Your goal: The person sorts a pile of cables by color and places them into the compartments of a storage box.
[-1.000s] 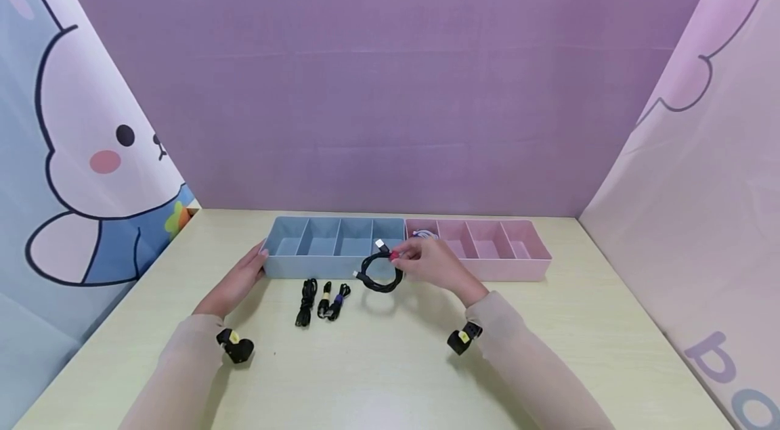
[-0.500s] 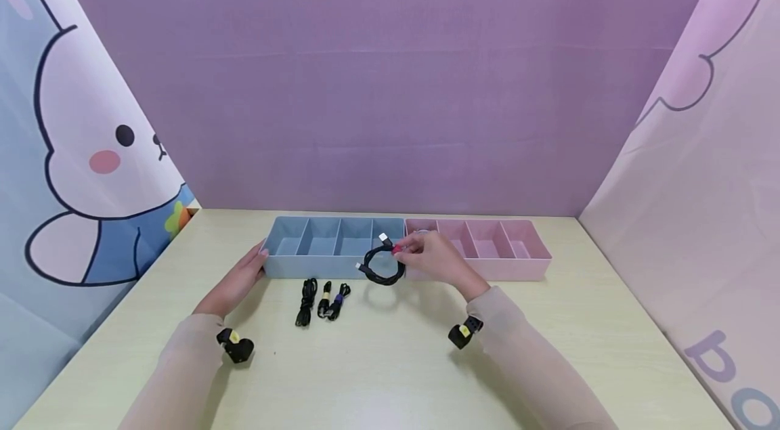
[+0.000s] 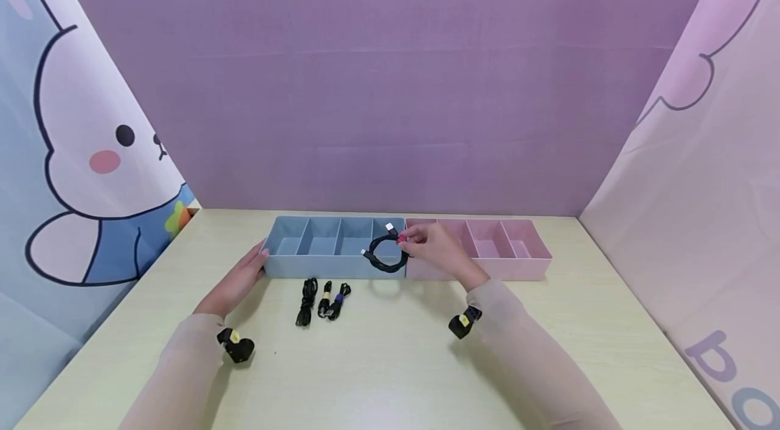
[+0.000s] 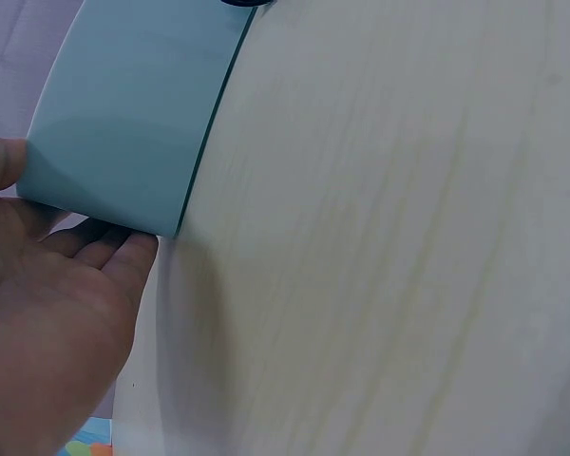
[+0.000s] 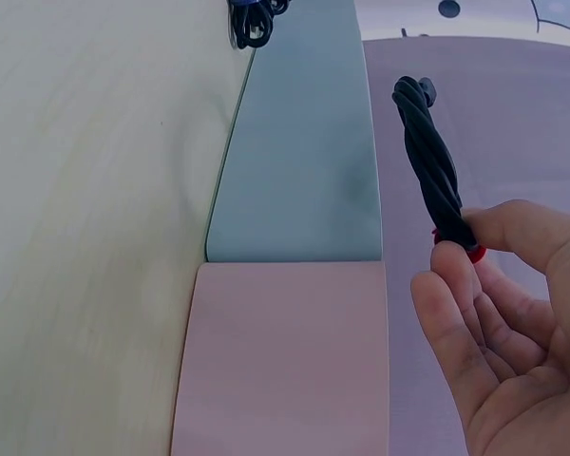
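Black coiled cable (image 3: 385,269): smooth and ring-shaped in the head view, two plugs projecting, one with a pale metal end. The right wrist view alone shows it edge-on, its strands twisted like rope, a red band (image 5: 478,255) at the grip. Raised above the box rims, near the seam.

Right hand (image 3: 440,252): thumb and forefinger pinch the coil at the band; the other fingers bend loosely.

Left hand (image 3: 241,277): fingers slightly bent, against the left end of the blue box; the left wrist view adds the thumb at the upper corner.

Blue box (image 3: 323,267): smooth, four compartments. Pink box (image 3: 512,270): abutting, likewise divided; its left part is hidden by the right hand, contents there untold.

Three black cable bundles (image 3: 307,303): folded, two small ones with yellowish and purple ties, on the pale wood-grain table (image 3: 365,376).
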{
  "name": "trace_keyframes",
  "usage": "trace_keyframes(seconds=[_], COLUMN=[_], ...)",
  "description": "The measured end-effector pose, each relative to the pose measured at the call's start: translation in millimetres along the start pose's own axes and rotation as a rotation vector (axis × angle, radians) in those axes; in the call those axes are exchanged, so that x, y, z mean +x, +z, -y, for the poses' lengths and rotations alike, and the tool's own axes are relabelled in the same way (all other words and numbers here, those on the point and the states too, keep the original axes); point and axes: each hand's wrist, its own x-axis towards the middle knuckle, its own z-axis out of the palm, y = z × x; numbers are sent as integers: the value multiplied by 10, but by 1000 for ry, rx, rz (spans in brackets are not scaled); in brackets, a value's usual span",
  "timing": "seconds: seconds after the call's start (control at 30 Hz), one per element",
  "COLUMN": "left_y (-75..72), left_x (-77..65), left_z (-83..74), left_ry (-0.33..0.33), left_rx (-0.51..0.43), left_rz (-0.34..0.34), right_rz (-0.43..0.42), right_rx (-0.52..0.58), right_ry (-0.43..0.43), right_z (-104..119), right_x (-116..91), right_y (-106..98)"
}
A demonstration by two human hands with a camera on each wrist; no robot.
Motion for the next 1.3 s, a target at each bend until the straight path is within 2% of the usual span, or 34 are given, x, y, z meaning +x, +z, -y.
trace_keyframes(seconds=[0.57,0.8,1.3], left_y=[1,0,-6], left_x=[-15,-17,-11], left_z=[1,-8,14], left_ry=[5,-1,-4], left_rx=[1,6,2], left_rz=[1,-2,-5], right_rz=[8,-24,-56], right_rx=[71,21,-13], right_ry=[64,48,105], right_z=[-37,-32,-22], right_x=[76,114,202], right_y=[-93,-115,-130])
